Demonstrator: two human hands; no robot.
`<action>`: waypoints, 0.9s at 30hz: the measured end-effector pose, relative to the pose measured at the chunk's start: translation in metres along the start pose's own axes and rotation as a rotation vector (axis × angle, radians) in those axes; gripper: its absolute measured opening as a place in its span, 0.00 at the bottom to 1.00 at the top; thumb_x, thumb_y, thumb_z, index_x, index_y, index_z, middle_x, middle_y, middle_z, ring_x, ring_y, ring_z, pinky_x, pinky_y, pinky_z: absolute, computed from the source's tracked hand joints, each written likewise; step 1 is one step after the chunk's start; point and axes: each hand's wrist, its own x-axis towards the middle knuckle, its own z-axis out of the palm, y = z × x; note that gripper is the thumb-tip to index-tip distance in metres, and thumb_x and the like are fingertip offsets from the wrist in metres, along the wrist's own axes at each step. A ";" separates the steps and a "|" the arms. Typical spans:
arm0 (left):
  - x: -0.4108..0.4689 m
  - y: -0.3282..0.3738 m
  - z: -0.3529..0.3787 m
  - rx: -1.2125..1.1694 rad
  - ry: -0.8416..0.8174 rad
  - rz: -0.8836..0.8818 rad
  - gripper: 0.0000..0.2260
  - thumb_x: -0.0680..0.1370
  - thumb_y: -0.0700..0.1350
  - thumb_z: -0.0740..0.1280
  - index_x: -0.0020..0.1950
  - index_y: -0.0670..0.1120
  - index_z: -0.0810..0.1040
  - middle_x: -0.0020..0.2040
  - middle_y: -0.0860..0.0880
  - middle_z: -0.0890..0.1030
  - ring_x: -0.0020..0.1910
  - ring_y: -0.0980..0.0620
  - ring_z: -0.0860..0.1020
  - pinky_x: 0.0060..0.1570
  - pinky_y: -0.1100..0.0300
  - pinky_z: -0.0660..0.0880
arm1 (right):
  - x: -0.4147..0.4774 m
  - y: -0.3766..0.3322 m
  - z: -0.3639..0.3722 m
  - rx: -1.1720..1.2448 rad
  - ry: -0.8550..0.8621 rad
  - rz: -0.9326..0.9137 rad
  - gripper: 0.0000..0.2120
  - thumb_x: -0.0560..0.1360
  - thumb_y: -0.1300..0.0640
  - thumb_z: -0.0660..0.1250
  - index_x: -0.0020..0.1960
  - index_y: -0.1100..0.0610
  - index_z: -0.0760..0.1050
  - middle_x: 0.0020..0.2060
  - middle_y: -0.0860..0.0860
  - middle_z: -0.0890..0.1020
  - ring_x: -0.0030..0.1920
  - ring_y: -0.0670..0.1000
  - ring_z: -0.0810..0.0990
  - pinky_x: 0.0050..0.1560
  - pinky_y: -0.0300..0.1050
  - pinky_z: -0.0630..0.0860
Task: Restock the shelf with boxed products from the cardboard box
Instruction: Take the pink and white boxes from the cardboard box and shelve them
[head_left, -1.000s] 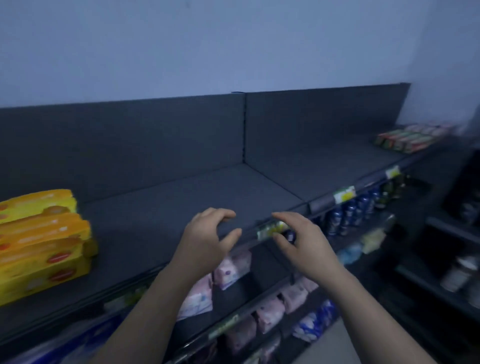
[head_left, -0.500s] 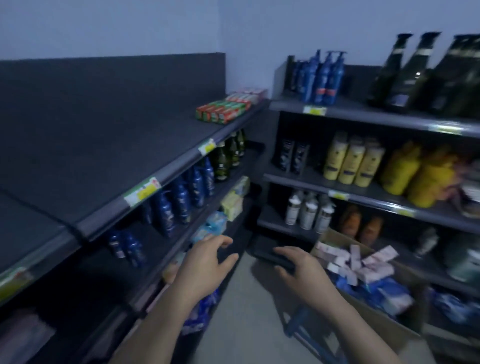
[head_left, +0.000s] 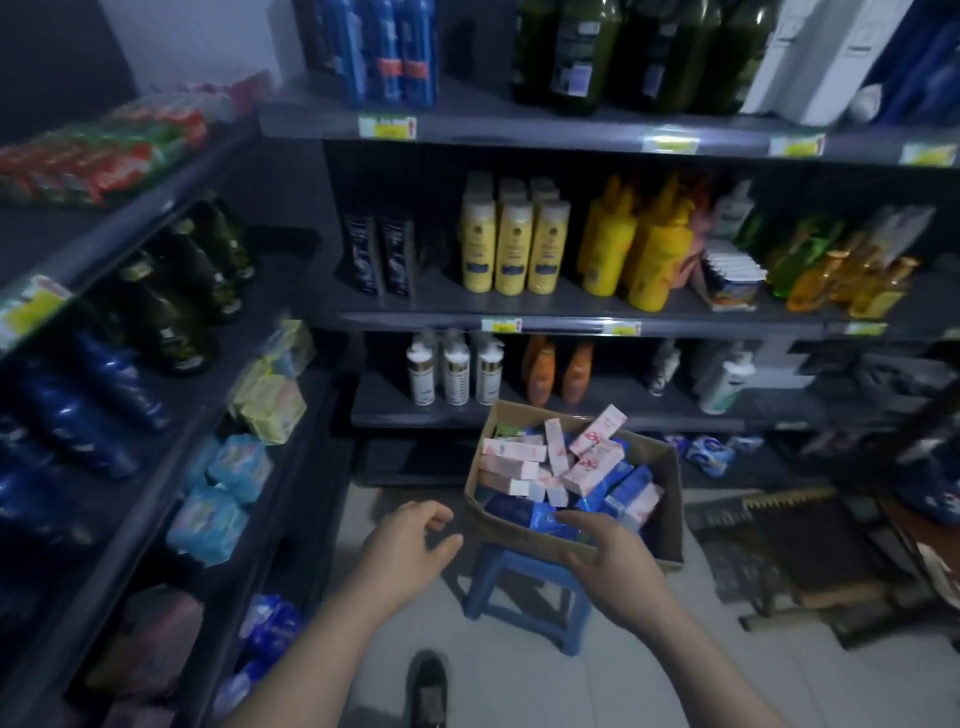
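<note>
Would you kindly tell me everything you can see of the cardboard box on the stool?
The cardboard box is plain brown card, open-topped, no flaps showing. It sits on a blue plastic stool on the floor before the lower shelves, overhanging the seat. It is heaped with loose pink cartons and blue cartons, some poking above the rim. The right hand is over its near edge, fingers loosely curved; contact is unclear. The left hand is apart from it.

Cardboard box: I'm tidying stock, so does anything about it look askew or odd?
The cardboard box overhangs the small blue stool it sits on. Inside, pink boxes lie jumbled at all angles over blue boxes, one poking above the far rim. Nothing looks spilled.
</note>
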 end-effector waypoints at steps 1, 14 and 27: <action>0.017 0.000 0.003 -0.007 -0.015 -0.001 0.12 0.74 0.49 0.71 0.57 0.48 0.79 0.51 0.53 0.80 0.49 0.57 0.78 0.55 0.59 0.75 | 0.013 0.004 -0.002 0.016 0.007 0.030 0.20 0.76 0.55 0.66 0.68 0.52 0.74 0.66 0.48 0.76 0.65 0.47 0.73 0.59 0.35 0.66; 0.218 -0.010 0.024 -0.093 -0.213 -0.083 0.05 0.75 0.41 0.70 0.50 0.46 0.79 0.47 0.51 0.81 0.50 0.54 0.80 0.53 0.62 0.74 | 0.174 0.060 -0.012 0.169 0.094 0.377 0.18 0.77 0.56 0.66 0.67 0.54 0.75 0.65 0.50 0.77 0.65 0.50 0.75 0.55 0.38 0.69; 0.324 -0.001 0.124 -0.074 -0.279 -0.207 0.08 0.76 0.39 0.68 0.54 0.43 0.80 0.53 0.48 0.81 0.51 0.52 0.79 0.53 0.61 0.73 | 0.285 0.176 0.009 0.409 0.197 0.758 0.18 0.77 0.56 0.67 0.63 0.65 0.73 0.57 0.60 0.80 0.53 0.59 0.80 0.51 0.48 0.76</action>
